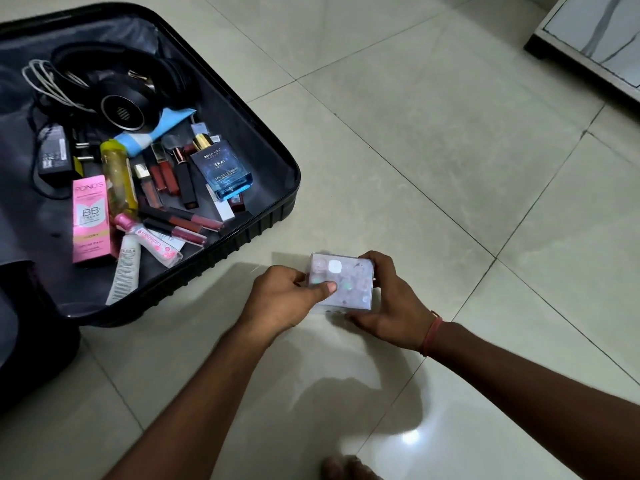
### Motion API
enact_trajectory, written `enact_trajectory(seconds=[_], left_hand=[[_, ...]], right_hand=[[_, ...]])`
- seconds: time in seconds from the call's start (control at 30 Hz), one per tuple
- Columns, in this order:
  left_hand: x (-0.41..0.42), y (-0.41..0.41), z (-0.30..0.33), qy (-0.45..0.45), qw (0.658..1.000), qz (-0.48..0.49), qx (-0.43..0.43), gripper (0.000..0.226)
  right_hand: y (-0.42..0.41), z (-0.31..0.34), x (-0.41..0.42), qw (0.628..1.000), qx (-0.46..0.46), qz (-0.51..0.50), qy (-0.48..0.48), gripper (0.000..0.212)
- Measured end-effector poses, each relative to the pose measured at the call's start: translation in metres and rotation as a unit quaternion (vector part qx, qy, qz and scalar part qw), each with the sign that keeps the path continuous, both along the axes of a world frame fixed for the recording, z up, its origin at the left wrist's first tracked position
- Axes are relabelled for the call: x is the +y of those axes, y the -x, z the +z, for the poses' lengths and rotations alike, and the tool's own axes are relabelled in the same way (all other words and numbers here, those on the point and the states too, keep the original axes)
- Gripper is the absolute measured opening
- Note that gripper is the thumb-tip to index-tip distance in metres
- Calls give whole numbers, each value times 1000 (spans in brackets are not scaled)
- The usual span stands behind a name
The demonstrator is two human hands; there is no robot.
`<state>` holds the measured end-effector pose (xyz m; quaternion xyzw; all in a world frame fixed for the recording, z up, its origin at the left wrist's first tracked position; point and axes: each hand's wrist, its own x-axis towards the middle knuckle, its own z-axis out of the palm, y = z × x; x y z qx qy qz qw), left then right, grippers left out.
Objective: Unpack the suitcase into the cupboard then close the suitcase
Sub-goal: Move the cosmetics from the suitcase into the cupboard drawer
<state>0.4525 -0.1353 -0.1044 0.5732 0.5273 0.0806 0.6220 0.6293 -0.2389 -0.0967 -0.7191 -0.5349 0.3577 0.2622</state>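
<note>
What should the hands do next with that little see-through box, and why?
Probably carry the clear box to the cupboard at the upper right. Both the left hand and the right hand grip it above the floor, outside the suitcase, so it is already unpacked. The suitcase lies open with the perfume bottle, headphones and more inside.

— What lay open on the tiled floor?
— A black hard-shell suitcase (270,202), lid thrown back, at ten o'clock in the view, its grey lining strewn with headphones (117,95), a blue cologne bottle (223,168), a pink cream box (91,220) and lipsticks (183,178).
— And outside it?
— A small clear box (346,284) of pastel pieces, held level just above the floor at the suitcase's four o'clock.
</note>
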Motion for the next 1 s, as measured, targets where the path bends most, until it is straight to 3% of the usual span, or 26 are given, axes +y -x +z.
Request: enact_trajectory(seconds=[0.17, 0.43, 0.5, 0.63, 0.83, 1.0], left_hand=[[8, -2, 7, 1, 1000, -12, 13, 30], [45, -13, 69, -22, 999, -8, -29, 70], [65, -21, 118, -17, 998, 11, -52, 59], [88, -38, 239, -75, 996, 8, -45, 15], [72, -87, 461, -163, 976, -137, 32, 11], [40, -157, 674, -220, 949, -223, 37, 27]], right_hand=[[6, -5, 3, 1000, 21, -15, -3, 97], [-4, 54, 34, 991, 40, -118, -46, 74], [-15, 105, 49, 986, 53, -147, -57, 72], [-34, 238, 59, 971, 93, -206, -77, 71], [-72, 476, 20, 947, 136, -282, -65, 71], [-118, 685, -34, 927, 160, -336, -42, 69]])
